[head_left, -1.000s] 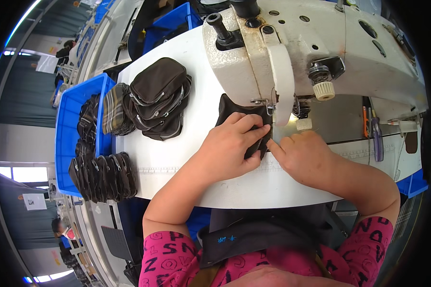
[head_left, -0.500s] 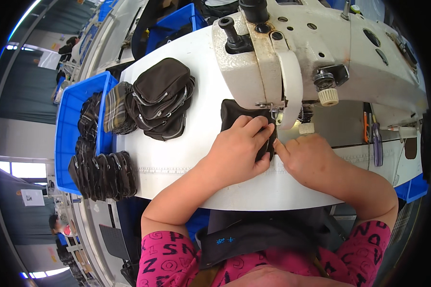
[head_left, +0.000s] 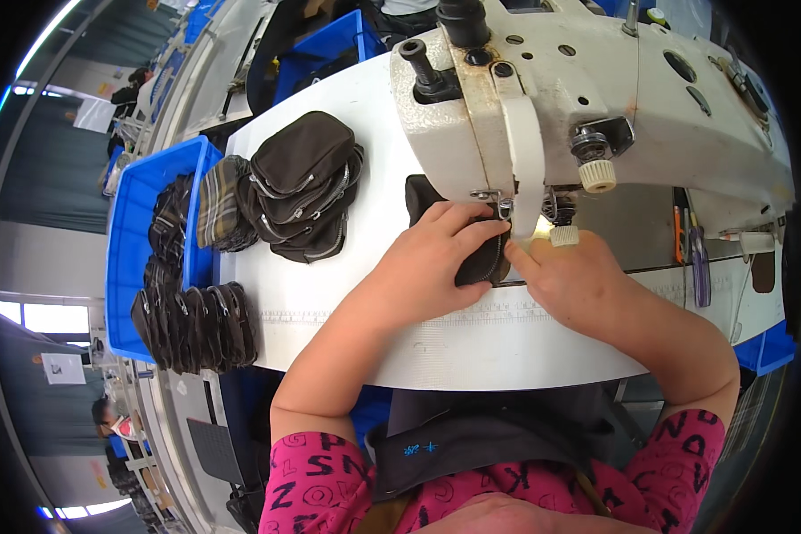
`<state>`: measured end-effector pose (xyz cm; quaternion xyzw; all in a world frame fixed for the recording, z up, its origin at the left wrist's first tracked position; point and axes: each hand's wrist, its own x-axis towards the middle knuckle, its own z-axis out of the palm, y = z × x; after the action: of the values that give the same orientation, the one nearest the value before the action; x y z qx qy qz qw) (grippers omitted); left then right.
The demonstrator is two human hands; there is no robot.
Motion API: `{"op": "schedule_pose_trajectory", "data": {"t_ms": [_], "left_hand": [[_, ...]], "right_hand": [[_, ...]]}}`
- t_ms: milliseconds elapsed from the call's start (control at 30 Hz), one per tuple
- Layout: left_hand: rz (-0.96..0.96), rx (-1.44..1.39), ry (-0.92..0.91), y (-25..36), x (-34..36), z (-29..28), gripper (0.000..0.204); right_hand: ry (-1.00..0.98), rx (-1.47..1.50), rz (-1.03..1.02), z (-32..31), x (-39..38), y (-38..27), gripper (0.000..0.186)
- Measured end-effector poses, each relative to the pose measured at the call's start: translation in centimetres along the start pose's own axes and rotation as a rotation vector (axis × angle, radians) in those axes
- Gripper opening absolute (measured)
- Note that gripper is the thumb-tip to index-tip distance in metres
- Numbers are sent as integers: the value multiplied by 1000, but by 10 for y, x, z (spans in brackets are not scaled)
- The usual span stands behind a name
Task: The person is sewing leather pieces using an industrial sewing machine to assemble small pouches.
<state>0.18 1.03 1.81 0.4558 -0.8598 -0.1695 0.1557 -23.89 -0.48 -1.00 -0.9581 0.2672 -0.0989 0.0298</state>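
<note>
Watching from afar, I judge the left hand's fingertips most at risk: the left hand (head_left: 432,262) lies spread over the dark pouch (head_left: 482,264), thumb well apart from the forefinger, which points right beside the needle end of the sewing machine (head_left: 458,125). A slip or tug could bring a finger under it. The zip (head_left: 500,253) curves along that same edge, so a crooked feed could make stitches stray onto its teeth. The right hand (head_left: 571,278) is curled at the pouch's right edge; I can't tell whether it pinches cloth. Compared with half a second ago, the left forefinger is straighter, and the right fingertips reach nearer the needle.
</note>
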Motion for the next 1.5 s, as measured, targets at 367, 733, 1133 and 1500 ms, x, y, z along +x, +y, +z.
{"op": "schedule_pose_trajectory", "data": {"t_ms": [367, 733, 1133, 1500], "left_hand": [[-24, 55, 123, 2, 3, 15, 35], [46, 132, 107, -14, 5, 17, 49], [74, 151, 126, -5, 4, 19, 53], [-20, 144, 162, -17, 11, 19, 38]], "right_hand": [[-101, 26, -46, -4, 0, -6, 37], [-86, 14, -66, -5, -2, -6, 37], [-135, -11, -62, -3, -2, -7, 46], [34, -131, -49, 7, 3, -1, 48]]}}
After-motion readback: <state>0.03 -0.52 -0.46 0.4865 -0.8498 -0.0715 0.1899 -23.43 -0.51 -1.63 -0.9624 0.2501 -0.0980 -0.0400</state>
